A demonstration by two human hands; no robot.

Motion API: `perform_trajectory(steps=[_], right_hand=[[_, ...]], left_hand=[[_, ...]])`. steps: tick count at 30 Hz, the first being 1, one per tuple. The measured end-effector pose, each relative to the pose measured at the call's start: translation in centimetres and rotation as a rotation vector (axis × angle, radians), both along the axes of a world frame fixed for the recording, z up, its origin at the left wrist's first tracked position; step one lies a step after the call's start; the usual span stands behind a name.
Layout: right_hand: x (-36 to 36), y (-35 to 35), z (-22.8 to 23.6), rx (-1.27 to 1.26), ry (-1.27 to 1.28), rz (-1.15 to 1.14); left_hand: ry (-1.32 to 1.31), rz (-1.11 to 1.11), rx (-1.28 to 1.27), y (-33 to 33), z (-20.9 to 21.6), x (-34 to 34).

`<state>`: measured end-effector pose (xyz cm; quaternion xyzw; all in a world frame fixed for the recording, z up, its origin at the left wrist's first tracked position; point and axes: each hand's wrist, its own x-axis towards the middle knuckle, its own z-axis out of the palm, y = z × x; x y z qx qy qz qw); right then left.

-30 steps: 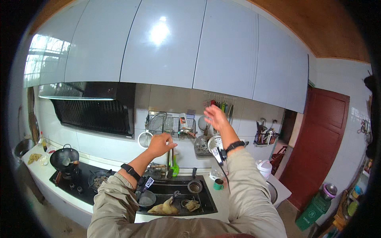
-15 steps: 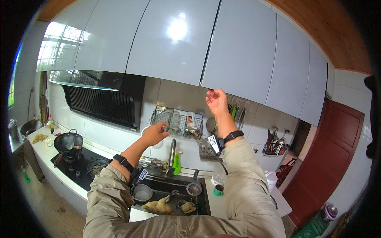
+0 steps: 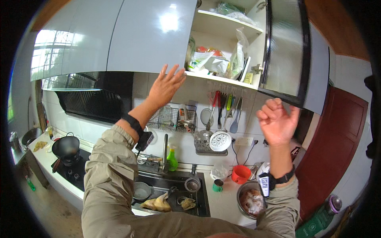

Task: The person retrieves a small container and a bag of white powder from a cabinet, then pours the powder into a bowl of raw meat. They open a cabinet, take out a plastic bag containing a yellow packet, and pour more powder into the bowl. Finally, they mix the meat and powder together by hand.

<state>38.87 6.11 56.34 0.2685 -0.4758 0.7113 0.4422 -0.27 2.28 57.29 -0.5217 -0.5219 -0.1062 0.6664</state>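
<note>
The right-hand cabinet door [image 3: 286, 51], with a glass pane in a black frame, is swung wide. At its lower edge, the curled fingers and thumb of my right hand [image 3: 279, 122] are closed on the frame. My left hand [image 3: 166, 86] is raised with its fingers spread, next to the bottom corner of the shut grey door [image 3: 149, 39]. Whether its fingertips touch that door I cannot tell. Inside the opened cabinet, clear and white plastic bags [image 3: 212, 62] with red items crowd the lower shelf [image 3: 222, 79]. More bags [image 3: 234, 12] lie on the upper shelf.
Below me, the dark sink [image 3: 170, 182] holds a plucked bird [image 3: 158, 204], a round pan [image 3: 141, 191] and a small strainer pan [image 3: 192, 185]. Right of it are a green mug [image 3: 217, 185], a red bowl [image 3: 241, 173] and a metal bowl of meat [image 3: 252, 202]. Utensils [image 3: 222, 107] hang beneath the cabinet.
The cabinet door has swung open to the right with my right hand, uncovering the shelves. My left hand has risen toward the cabinet's lower edge, and its fingers have spread.
</note>
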Motion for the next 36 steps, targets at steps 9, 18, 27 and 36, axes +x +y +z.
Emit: perform_trajectory(steps=[9, 18, 27, 36], right_hand=[[8.4, 4.0, -0.3, -0.017, 0.026, -0.124], [11.2, 7.1, -0.7, 0.004, 0.036, -0.159], [9.2, 9.3, -3.2, -0.014, -0.119, -0.198], [3.8, 10.4, -3.9, 0.112, -0.384, -0.221]], left_hand=[[0.097, 0.293, 0.023, 2.2, 5.9, 2.0], [0.132, 0.129, 0.106, -5.2, 5.3, 3.6], [0.056, 0.105, 0.375, -15.7, 3.4, 4.3], [0.097, 0.125, 0.605, -25.9, 2.2, -0.4]])
